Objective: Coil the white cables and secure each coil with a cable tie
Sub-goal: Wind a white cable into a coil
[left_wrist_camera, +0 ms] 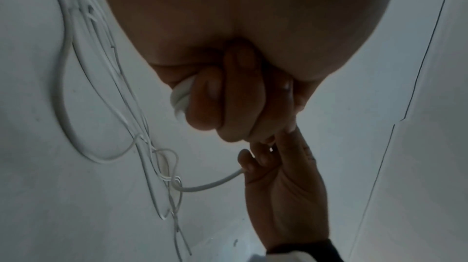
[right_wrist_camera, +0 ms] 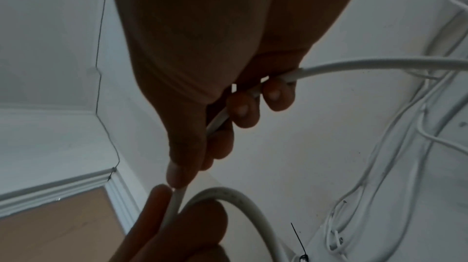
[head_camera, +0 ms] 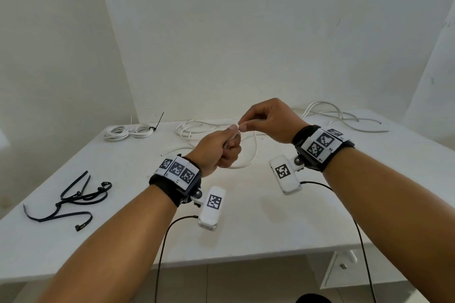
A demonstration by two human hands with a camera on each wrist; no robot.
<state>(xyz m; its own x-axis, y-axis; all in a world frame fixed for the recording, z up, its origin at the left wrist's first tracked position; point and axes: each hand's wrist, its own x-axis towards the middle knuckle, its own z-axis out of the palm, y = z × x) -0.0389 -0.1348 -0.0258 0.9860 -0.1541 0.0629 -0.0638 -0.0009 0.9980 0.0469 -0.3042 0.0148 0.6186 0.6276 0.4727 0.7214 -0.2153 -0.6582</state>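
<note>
Above the middle of the white table (head_camera: pixel 246 204) my left hand (head_camera: pixel 225 147) is fisted round a small coil of white cable (left_wrist_camera: pixel 180 96). Just right of it my right hand (head_camera: pixel 261 120) pinches the same white cable (right_wrist_camera: pixel 367 64) between thumb and fingers, and the cable runs through its curled fingers (right_wrist_camera: pixel 243 110). A free loop of this cable (head_camera: pixel 251 155) hangs down to the table below the hands. At the back left lie two finished coils (head_camera: pixel 128 131), a black tie (head_camera: pixel 153 128) round one of them. Loose black cable ties (head_camera: pixel 73 199) lie at the front left.
More loose white cables lie tangled at the back centre (head_camera: pixel 197 128) and back right (head_camera: pixel 344 118). White walls close in behind and on both sides. Wrist cameras (head_camera: pixel 211 206) hang under both wrists, their black leads dropping past the table's front edge.
</note>
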